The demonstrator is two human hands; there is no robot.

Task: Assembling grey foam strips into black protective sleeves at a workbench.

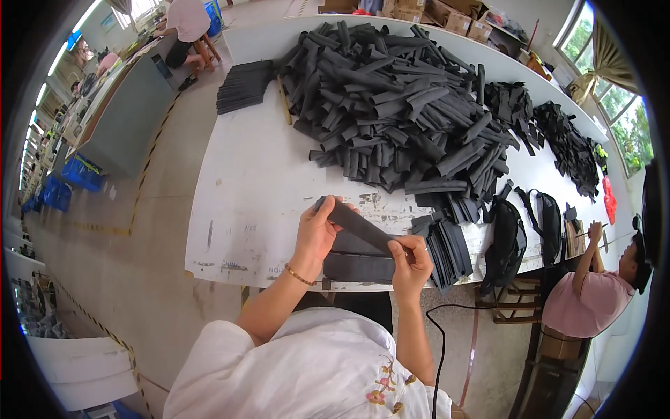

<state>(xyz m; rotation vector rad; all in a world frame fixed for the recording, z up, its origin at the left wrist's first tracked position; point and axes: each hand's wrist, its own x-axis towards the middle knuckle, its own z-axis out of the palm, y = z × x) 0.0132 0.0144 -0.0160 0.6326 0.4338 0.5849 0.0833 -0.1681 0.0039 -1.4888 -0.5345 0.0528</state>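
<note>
My left hand (315, 236) grips the upper left end of a flat black fabric strip (363, 225), thumb on top. My right hand (412, 262) pinches its lower right end. The strip slants between both hands, above the table's front edge. Beneath it, more flat black pieces (359, 268) lie on the white table (234, 188). Right of my right hand is a fanned stack of flat black strips (449, 250). Beyond my hands rises a large heap of curled black pieces (391, 98).
A neat black stack (244, 85) sits far left beside a thin wooden stick (285, 101). Smaller black heaps (567, 143) lie far right. Two black bags (508, 241) rest near the right edge. A person in pink (586, 300) works there. A black cable (441, 335) runs beside me.
</note>
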